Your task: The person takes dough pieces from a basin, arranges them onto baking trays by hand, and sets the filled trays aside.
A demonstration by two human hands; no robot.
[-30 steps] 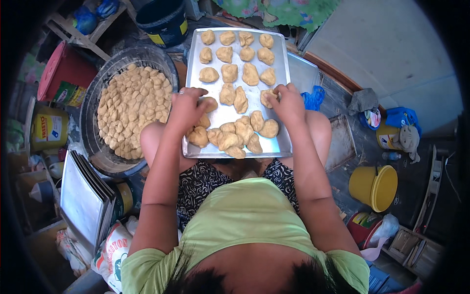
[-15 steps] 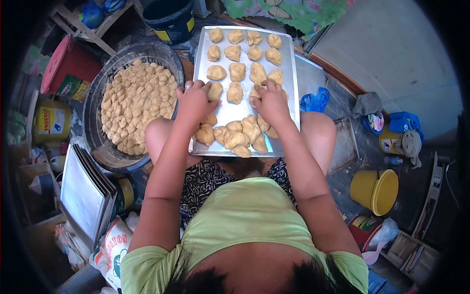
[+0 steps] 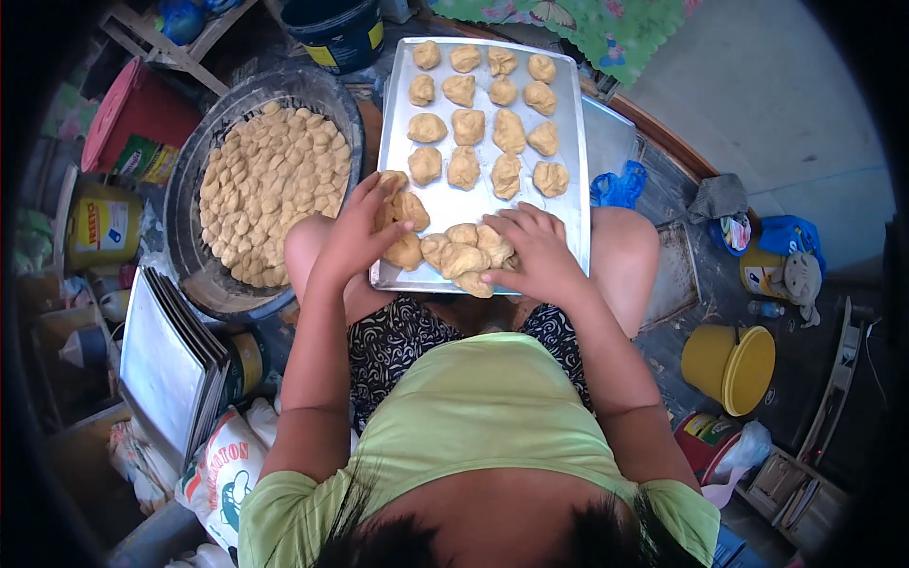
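A metal baking tray (image 3: 574, 142) rests across my lap. Rows of rough dough lumps (image 3: 468, 127) fill its far part, spaced apart. Near the tray's front, more dough pieces (image 3: 464, 260) lie heaped and touching. My left hand (image 3: 360, 233) is at the tray's left edge, its fingers and thumb curved round dough pieces (image 3: 409, 210) there. At the heap's right end, my right hand (image 3: 536, 250) lies with fingers over the top and thumb low along the front, closed against the dough. Its palm hides part of that dough.
A large dark basin (image 3: 322, 90) full of small dough pieces stands on the left. Several metal trays (image 3: 170, 355) lean together at the lower left. On the right are a yellow bucket (image 3: 724, 369) and a blue plastic bag (image 3: 618, 186). A dark bucket (image 3: 336, 38) stands behind the tray.
Both hands have drawn back toward me from the nearest row of spaced lumps to the front heap. That row now shows uncovered, and the heap is bunched closer together.
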